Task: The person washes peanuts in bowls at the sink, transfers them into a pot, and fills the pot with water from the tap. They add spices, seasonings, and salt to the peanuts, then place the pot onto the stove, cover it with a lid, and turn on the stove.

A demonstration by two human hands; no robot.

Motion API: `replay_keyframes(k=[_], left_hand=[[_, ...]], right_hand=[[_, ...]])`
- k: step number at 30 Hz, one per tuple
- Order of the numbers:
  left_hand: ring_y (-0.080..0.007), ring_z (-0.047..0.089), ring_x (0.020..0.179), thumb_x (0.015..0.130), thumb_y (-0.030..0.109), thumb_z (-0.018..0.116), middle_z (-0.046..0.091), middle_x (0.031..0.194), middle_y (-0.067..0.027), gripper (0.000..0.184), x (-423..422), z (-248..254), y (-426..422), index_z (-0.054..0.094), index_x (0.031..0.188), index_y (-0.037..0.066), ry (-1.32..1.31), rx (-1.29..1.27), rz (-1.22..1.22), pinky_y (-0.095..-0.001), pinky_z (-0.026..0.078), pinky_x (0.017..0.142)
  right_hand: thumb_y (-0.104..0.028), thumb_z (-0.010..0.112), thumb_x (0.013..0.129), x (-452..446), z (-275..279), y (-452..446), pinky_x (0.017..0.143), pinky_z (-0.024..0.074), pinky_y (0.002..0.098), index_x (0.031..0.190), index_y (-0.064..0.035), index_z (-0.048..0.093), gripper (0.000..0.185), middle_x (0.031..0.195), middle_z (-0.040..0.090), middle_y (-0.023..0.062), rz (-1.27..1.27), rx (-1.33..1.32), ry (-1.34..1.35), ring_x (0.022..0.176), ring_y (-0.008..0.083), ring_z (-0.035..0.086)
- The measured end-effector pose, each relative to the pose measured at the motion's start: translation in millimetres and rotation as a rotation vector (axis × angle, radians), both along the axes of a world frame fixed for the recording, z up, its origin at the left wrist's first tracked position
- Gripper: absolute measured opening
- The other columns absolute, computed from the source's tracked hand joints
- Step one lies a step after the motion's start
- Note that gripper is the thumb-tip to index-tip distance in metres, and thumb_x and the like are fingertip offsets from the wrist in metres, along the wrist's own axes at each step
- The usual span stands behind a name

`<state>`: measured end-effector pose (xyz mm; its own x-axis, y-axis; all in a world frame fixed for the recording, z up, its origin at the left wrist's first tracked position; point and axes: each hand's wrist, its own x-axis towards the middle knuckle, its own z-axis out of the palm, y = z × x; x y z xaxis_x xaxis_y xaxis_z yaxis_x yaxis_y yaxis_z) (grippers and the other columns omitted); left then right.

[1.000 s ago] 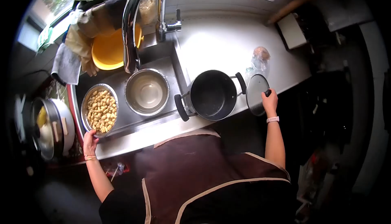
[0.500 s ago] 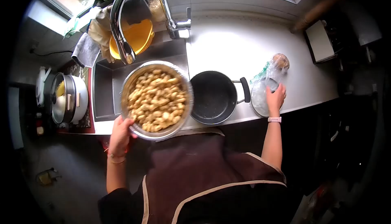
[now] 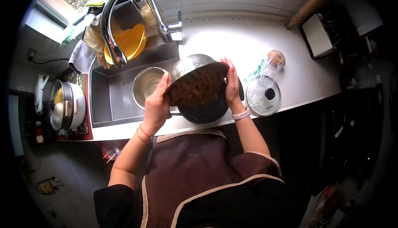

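A metal bowl (image 3: 192,64) is tipped over the black pot (image 3: 203,118), its mouth facing down toward me. Peanuts in their shells (image 3: 198,86), dark and blurred, fill its opening and appear to be sliding toward the pot. My left hand (image 3: 156,103) grips the bowl's left rim. On the opposite side, my right hand (image 3: 233,83) presses against the rim with its fingers extended upward. To the right of the pot lies a glass lid (image 3: 263,103) with a black knob, partly under a clear plastic bag (image 3: 262,88).
Another metal bowl (image 3: 143,88) sits in the sink (image 3: 118,111), below the tall faucet (image 3: 108,25). A yellow basket (image 3: 132,43) rests at the sink's back. At left stands a white cooker (image 3: 77,105); a round brown item (image 3: 276,58) lies on the counter (image 3: 306,83).
The bowl of peanuts has moved right, over the pot, and tipped. My right hand has left the lid and taken the bowl's right side. The bowl in the sink is now visible.
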<state>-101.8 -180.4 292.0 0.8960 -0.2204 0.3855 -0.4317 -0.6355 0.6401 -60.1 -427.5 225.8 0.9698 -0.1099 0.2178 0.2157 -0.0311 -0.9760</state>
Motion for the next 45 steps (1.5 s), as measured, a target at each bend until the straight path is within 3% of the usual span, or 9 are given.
replay_keyframes(k=[14,19,21,24,27,28,30,32,45], left_hand=[[-0.0301,0.067,0.078,0.079,0.001,0.065,0.054,0.12,-0.0293,0.046,5,-19,8,0.054,0.124,0.002,-0.494,0.252,-0.158,-0.0335,0.053,0.062],[-0.0351,0.058,0.11,0.09,-0.005,0.045,0.051,0.127,-0.0263,0.045,14,-12,16,0.041,0.134,-0.003,-0.326,0.0,-0.046,-0.035,0.05,0.085],[-0.0234,0.066,0.082,0.091,-0.003,0.045,0.063,0.107,-0.0154,0.043,17,-14,18,0.041,0.133,-0.003,-0.211,-0.117,0.066,-0.0268,0.053,0.067],[-0.0196,0.065,0.088,0.092,0.0,0.046,0.061,0.115,-0.0152,0.036,12,-26,37,0.046,0.127,-0.005,0.1,-0.306,0.152,-0.031,0.054,0.072],[-0.0078,0.058,0.056,0.092,0.006,0.048,0.06,0.088,-0.006,0.013,3,-8,41,0.052,0.102,-0.003,0.484,-0.725,0.221,-0.022,0.047,0.041],[-0.0078,0.058,0.056,0.092,0.006,0.048,0.06,0.088,-0.006,0.013,-2,-5,48,0.052,0.102,-0.003,0.482,-0.729,0.234,-0.022,0.047,0.041],[-0.0089,0.058,0.057,0.091,0.007,0.05,0.06,0.085,-0.0044,0.017,-16,3,71,0.052,0.106,-0.001,0.677,-0.783,0.251,-0.022,0.05,0.042],[-0.0101,0.058,0.055,0.088,0.007,0.052,0.06,0.084,-0.0052,0.019,-37,8,101,0.052,0.106,-0.001,0.768,-0.836,0.291,-0.0223,0.048,0.039],[-0.0189,0.058,0.065,0.082,0.003,0.055,0.058,0.078,-0.0084,0.003,-188,-152,338,0.054,0.084,0.001,0.473,-1.381,1.243,-0.0268,0.054,0.052]], right_hand=[[-0.042,0.018,0.101,-35,-37,-24,0.102,0.0355,0.0344,0.125,0.009,0.047,0.063,0.123,0.055,0.0163,-0.116,0.558,0.189,0.115,0.0227,0.05],[-0.027,0.036,0.1,-39,-28,-32,0.083,0.0514,0.03,0.115,0.0083,0.054,0.042,0.107,0.062,0.0178,-0.335,0.439,0.307,0.097,0.0217,0.062],[-0.026,0.039,0.099,-40,-27,-34,0.082,0.0516,0.0296,0.114,0.0085,0.054,0.04,0.106,0.063,0.0174,-0.349,0.404,0.332,0.096,0.0214,0.063],[-0.021,0.045,0.097,-43,-31,-34,0.08,0.052,0.0286,0.113,0.0081,0.055,0.034,0.104,0.064,0.0164,-0.367,0.371,0.328,0.093,0.0205,0.063],[-0.014,0.052,0.093,-48,-28,-30,0.085,0.0491,0.0323,0.109,0.0039,0.06,0.025,0.103,0.064,0.0143,-0.347,0.078,0.289,0.096,0.0233,0.062],[-0.014,0.052,0.093,-47,-22,-31,0.085,0.0491,0.0323,0.109,0.0039,0.06,0.025,0.103,0.064,0.0143,-0.334,0.075,0.293,0.096,0.0233,0.062],[-0.009,0.059,0.084,-44,-12,-37,0.094,0.0411,0.0407,0.105,0.0013,0.061,0.024,0.11,0.06,0.0176,-0.347,-0.864,-0.044,0.109,0.0309,0.053],[-0.011,0.065,0.077,-33,-13,-47,0.099,0.0352,0.0446,0.106,0.0007,0.06,0.032,0.117,0.054,0.0208,-0.303,-0.999,-0.044,0.115,0.0369,0.045],[-0.023,0.061,0.086,72,30,45,0.09,0.0451,0.0392,0.106,0.0002,0.061,0.031,0.109,0.062,0.0188,0.332,-0.918,-0.097,0.102,0.0345,0.058]])
